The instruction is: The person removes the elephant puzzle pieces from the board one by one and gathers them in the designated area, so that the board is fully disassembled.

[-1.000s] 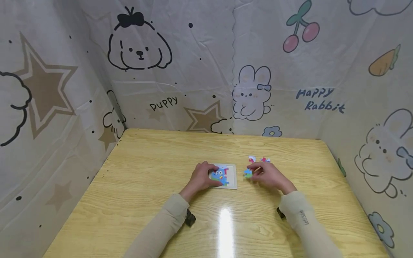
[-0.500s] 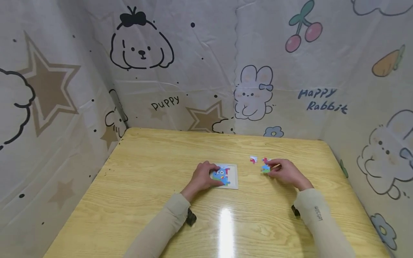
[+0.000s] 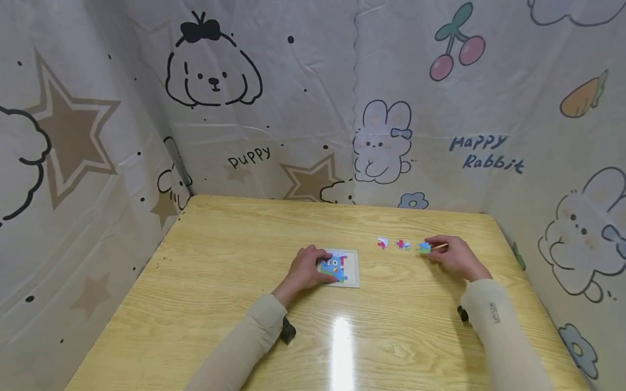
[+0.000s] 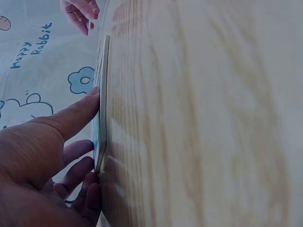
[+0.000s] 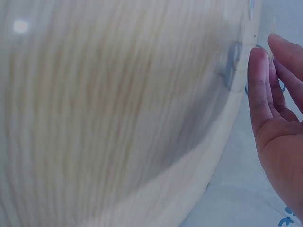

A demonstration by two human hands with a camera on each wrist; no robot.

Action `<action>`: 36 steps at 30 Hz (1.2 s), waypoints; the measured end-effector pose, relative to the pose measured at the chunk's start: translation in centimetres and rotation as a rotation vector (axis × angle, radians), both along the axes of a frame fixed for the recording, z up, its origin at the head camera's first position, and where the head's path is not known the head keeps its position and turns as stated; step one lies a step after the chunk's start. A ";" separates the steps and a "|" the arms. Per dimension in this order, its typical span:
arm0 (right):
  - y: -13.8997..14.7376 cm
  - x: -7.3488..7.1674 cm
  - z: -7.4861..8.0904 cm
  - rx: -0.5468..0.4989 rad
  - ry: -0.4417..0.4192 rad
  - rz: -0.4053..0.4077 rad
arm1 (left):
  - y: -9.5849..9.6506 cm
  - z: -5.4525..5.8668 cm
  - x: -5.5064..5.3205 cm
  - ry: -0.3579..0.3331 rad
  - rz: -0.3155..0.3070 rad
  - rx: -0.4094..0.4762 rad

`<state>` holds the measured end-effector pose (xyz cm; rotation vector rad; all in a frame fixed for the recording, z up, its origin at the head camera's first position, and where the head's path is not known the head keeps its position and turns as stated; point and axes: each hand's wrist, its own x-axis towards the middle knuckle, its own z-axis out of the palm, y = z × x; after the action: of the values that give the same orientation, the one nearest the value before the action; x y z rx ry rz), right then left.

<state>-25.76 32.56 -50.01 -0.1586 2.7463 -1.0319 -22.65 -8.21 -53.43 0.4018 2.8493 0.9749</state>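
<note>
A small jigsaw puzzle board (image 3: 356,269) with a pale rim lies flat mid-table, its left part filled by a blue cartoon figure (image 3: 335,264) and its right strip bare. My left hand (image 3: 304,270) holds the board from the left, thumb on the near side and index finger on the far side. In the left wrist view, the thumb rests on the board's top and other fingers curl at its edge. Right of the board, my right hand (image 3: 457,256) pinches a blue and green puzzle piece (image 3: 424,247); seen from the right wrist, the piece (image 5: 273,23) is edge-on between thumb and fingers.
Two loose pieces lie on the wooden table (image 3: 235,239) beyond the board: a white and pink puzzle piece (image 3: 382,243) and a red and blue puzzle piece (image 3: 402,245). A printed curtain (image 3: 303,81) encloses the table at the back and sides.
My right hand has moved right and slightly away with the blue and green puzzle piece, from beside the board to past the loose pieces. The left hand stays on the board.
</note>
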 end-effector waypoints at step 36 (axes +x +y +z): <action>0.6 -1.2 -1.9 0.022 0.009 -0.034 | -0.1 0.3 0.1 0.003 -0.004 0.002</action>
<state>-26.96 33.18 -51.90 -0.1134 2.7763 -1.0113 -22.53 -8.36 -53.17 0.4090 2.8497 0.9767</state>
